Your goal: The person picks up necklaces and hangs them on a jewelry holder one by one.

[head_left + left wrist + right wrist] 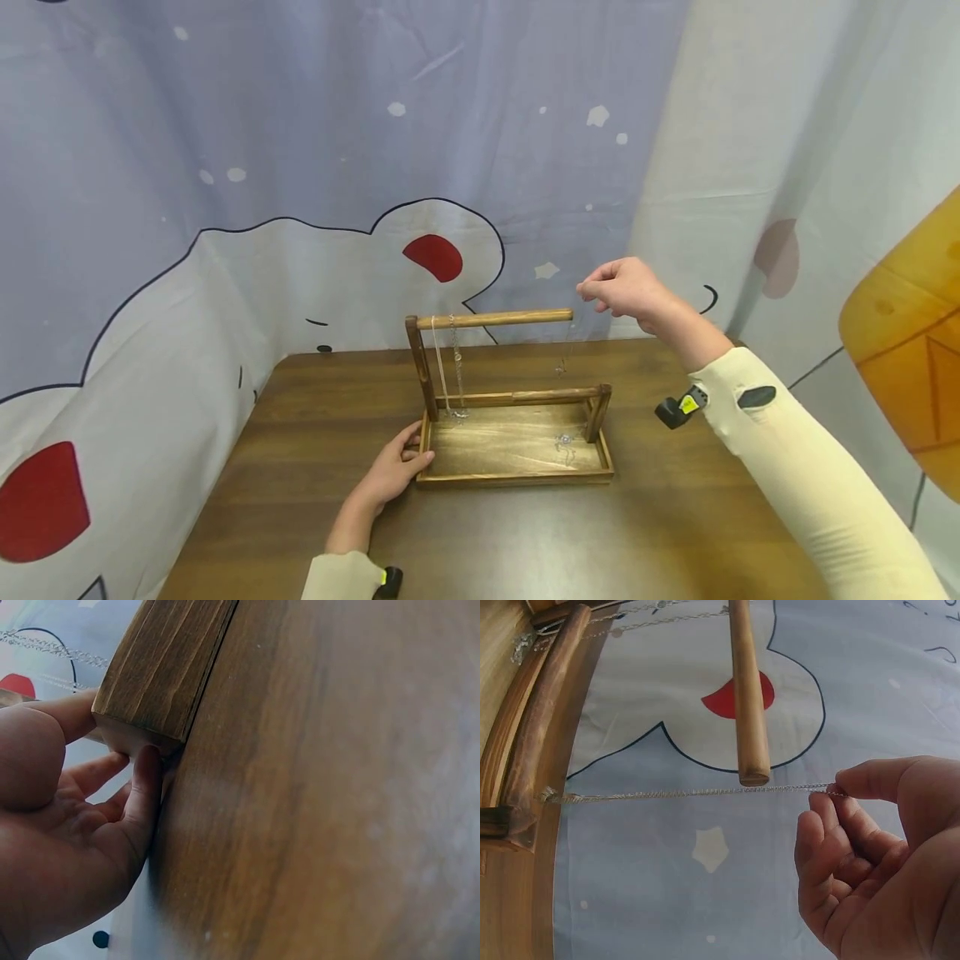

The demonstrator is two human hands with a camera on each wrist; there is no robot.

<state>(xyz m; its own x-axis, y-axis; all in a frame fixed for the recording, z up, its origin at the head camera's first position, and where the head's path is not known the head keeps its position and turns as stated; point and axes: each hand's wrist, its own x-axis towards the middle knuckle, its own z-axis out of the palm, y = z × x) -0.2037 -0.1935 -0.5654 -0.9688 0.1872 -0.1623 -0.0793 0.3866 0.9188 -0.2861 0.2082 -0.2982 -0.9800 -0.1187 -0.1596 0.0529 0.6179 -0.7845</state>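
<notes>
A wooden jewelry stand (517, 480) has a tray base and a top bar (510, 318) with its free end on the right. My left hand (393, 467) grips the tray's left side; the left wrist view shows thumb and fingers at a wooden corner (154, 682). Between thumb and forefinger, my right hand (885, 840) pinches a thin silver necklace (667, 794). Its chain hangs just beyond the bar's free end (754, 778), pendant lowest. Whether chain and bar touch, I cannot tell. Two necklaces (457, 358) hang near the bar's left end.
A lower wooden rail (517, 396) crosses behind the tray, ending at a short post (596, 417). Another silver chain (566, 450) lies in the tray's right part. The stand sits on a brown table (300, 467), with a patterned curtain (337, 125) behind.
</notes>
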